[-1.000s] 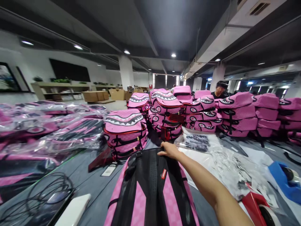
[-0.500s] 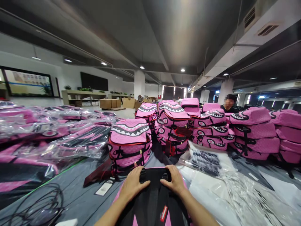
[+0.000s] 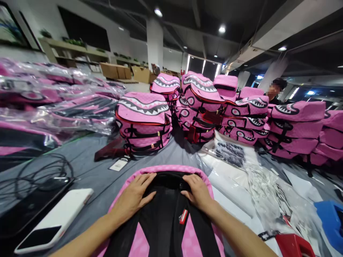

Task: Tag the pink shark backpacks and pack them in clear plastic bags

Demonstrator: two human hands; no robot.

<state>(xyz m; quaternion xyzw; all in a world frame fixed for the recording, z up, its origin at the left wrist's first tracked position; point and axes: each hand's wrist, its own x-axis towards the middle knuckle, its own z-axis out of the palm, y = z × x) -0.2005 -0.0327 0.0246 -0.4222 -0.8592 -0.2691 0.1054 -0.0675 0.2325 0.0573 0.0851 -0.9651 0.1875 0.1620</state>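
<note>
A pink and black backpack (image 3: 166, 207) lies on the grey cloth right before me, its black straps and back panel facing up. My left hand (image 3: 135, 192) rests on its upper left edge, fingers spread over the black strap top. On the upper right edge lies my right hand (image 3: 197, 191), its fingers also apart and thumb pointing inward. Between the hands the black panel is bare. A small red and white tag (image 3: 183, 216) sits on the right strap. Behind stands a pink backpack with a shark-mouth print (image 3: 144, 121), a white hang tag (image 3: 119, 164) beside it.
Stacked pink backpacks (image 3: 297, 128) line the back and right. Plastic-wrapped backpacks (image 3: 80, 110) lie left. A white power bank (image 3: 55, 221) and black cables (image 3: 40, 175) are front left. Clear bags (image 3: 268, 192), red (image 3: 294, 246) and blue (image 3: 331, 221) objects lie right. A person (image 3: 277, 89) is behind.
The view has tilted down and shows more of the near table. The backpack's pink top rim now shows. Both hands now lie flatter on it, with fingers spread.
</note>
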